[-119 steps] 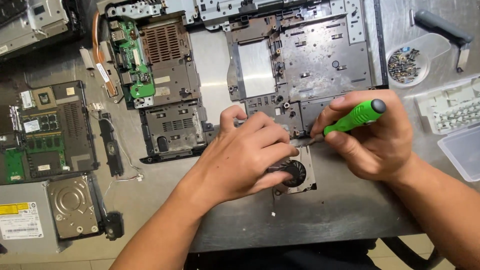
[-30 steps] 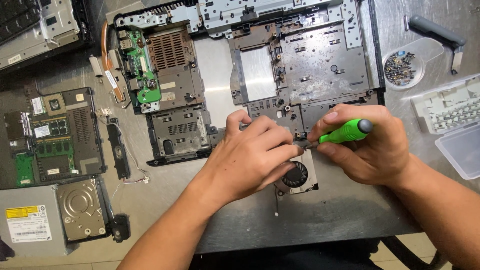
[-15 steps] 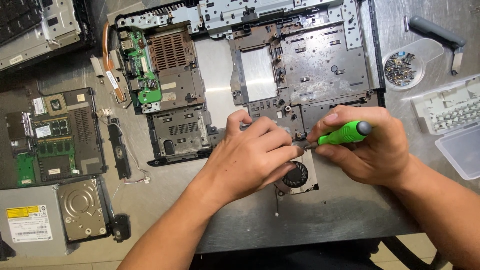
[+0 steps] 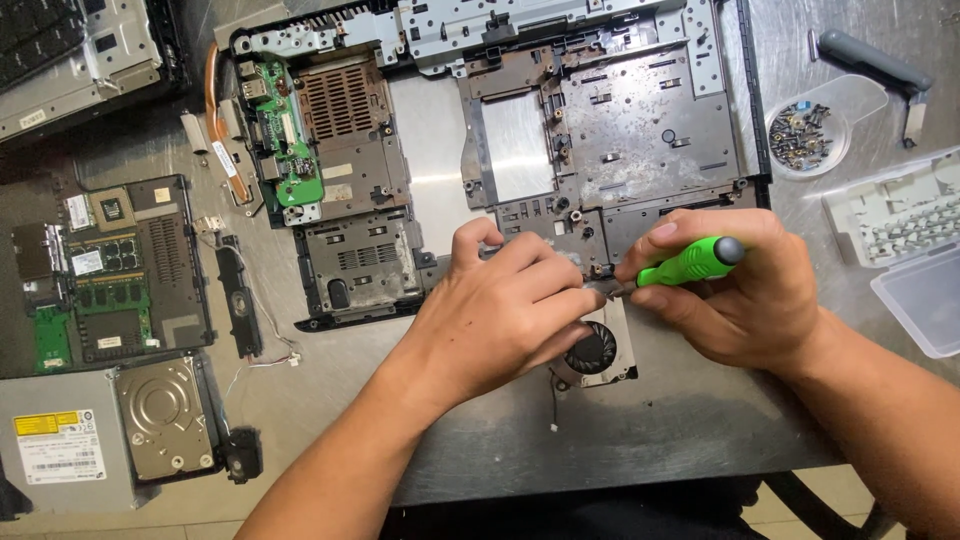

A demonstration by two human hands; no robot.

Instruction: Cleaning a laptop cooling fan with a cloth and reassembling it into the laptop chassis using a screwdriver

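Observation:
A stripped laptop chassis (image 4: 640, 130) lies open on the grey workbench. My right hand (image 4: 745, 300) grips a green-handled screwdriver (image 4: 690, 263), its tip pointing left toward the chassis's near edge. My left hand (image 4: 505, 310) rests fingers-down over that same spot, covering the tip and part of a small cooling fan (image 4: 595, 350) in its metal frame. A thin wire (image 4: 553, 400) trails from the fan toward me. What the left fingers pinch is hidden.
A green circuit board (image 4: 285, 150) sits in the chassis's left part. To the left lie a motherboard (image 4: 110, 265), a hard drive (image 4: 165, 415), an optical drive (image 4: 60, 440) and a speaker bar (image 4: 240, 295). A dish of screws (image 4: 800, 135) and a clear parts box (image 4: 905, 240) stand right.
Over four seconds the screwdriver handle has dropped from a steep tilt to nearly level. In the last second both hands have stayed almost still over the fan.

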